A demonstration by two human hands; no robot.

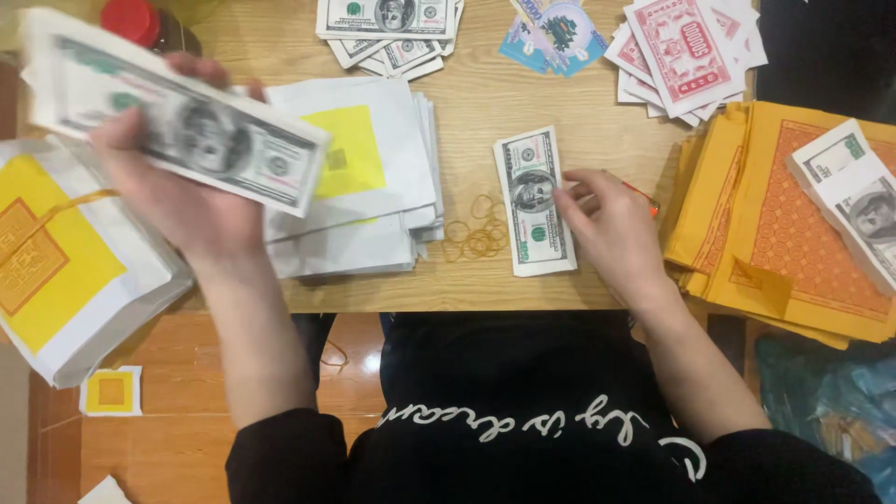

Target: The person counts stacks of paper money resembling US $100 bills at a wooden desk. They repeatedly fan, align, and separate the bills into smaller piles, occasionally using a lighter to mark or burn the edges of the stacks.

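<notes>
My left hand is raised over the left side of the wooden table, gripping a thick stack of grey-green paper banknotes, blurred by motion. My right hand rests on the table, its fingertips touching the right edge of a smaller pile of the same banknotes lying flat near the front edge. A few tan rubber bands lie just left of that pile.
White sheets with yellow squares are piled mid-left. A white-and-yellow bundle overhangs the left edge. Orange-yellow papers carry another banknote stack at right. Red-printed notes, more banknotes and a red-capped jar stand behind.
</notes>
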